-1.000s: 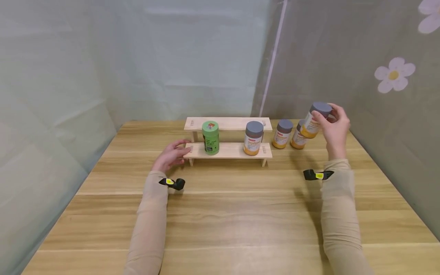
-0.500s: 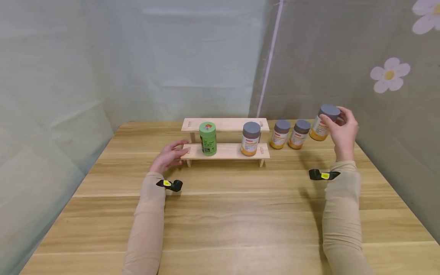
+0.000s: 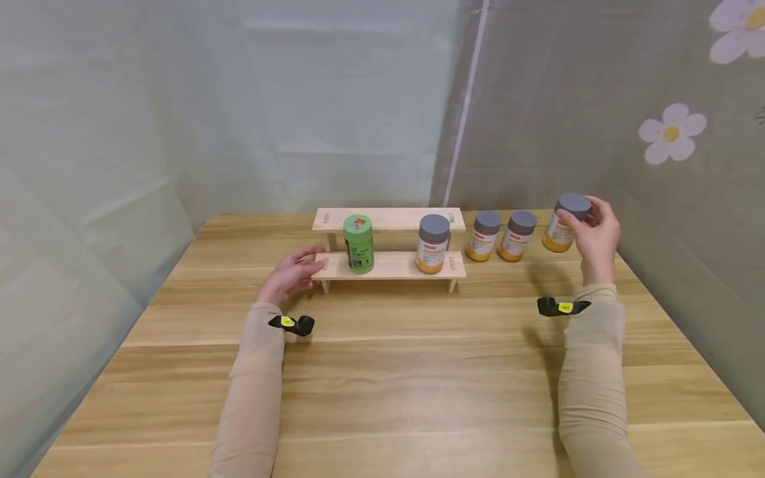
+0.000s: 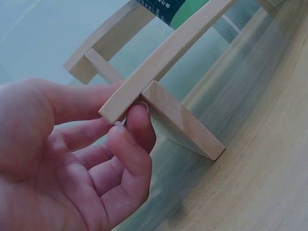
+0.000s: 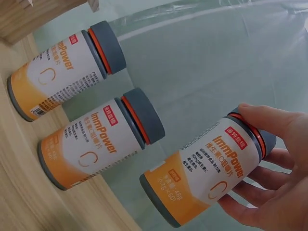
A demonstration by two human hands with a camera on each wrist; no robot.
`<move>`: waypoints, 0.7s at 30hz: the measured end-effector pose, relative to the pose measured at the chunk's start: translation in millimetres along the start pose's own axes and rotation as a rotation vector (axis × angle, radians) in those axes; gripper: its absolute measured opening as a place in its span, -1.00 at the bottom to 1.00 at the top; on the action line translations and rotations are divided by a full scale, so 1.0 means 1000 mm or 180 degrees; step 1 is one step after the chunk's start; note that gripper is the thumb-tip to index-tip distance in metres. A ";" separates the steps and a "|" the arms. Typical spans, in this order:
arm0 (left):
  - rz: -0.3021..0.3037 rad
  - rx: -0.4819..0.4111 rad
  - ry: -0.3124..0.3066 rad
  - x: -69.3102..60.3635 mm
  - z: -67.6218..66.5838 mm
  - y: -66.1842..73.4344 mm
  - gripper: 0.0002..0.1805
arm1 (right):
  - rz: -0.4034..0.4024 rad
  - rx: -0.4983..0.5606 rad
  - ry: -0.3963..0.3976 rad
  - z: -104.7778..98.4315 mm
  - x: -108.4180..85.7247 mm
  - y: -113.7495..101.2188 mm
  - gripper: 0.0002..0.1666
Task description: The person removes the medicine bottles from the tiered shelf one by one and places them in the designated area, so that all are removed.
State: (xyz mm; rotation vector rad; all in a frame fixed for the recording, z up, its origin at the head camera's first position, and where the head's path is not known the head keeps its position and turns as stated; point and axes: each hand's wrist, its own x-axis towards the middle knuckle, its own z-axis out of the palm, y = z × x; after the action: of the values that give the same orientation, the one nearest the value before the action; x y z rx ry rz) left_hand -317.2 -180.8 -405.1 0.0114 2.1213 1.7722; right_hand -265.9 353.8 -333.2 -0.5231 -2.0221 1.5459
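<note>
My right hand (image 3: 599, 240) grips a vitamin bottle (image 3: 560, 229) with a grey cap and an orange-and-white label, thumb and fingers around its top. The bottle tilts slightly at the right end of a row, beside two like bottles, a middle one (image 3: 517, 236) and a left one (image 3: 483, 237). Whether its base touches the table, I cannot tell. My left hand (image 3: 291, 274) holds the left end of the two-tier wooden shelf (image 4: 168, 55), some fingertips curled under the lower board. On that board stand a green canister (image 3: 358, 245) and another vitamin bottle (image 3: 433, 245).
The shelf's upper board (image 3: 388, 218) sits behind and above the lower one. Everything stands toward the back of a wood-grain table (image 3: 418, 372). A pale curtain (image 3: 346, 119) hangs close behind, with a flower-printed grey one (image 3: 556, 126) at the right.
The held vitamin bottle has moved right and down, away from the middle bottle it partly covered. My left hand stays on the shelf end. The head view has shifted slightly.
</note>
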 end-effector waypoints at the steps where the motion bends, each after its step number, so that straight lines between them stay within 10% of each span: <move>1: -0.0002 0.0006 0.0001 0.000 0.000 0.000 -0.37 | 0.0005 -0.0011 -0.0005 0.000 0.001 0.001 -0.41; 21: 0.0048 0.0062 -0.0033 0.001 0.002 0.001 -0.37 | 0.0393 0.0516 -0.0022 0.004 0.010 0.031 -0.42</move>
State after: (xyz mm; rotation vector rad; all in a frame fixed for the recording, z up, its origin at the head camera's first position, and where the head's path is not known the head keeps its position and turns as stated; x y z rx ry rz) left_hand -317.6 -179.0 -405.0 0.0414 2.1365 1.7563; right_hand -277.2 365.1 -362.5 -0.5883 -1.8793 1.7692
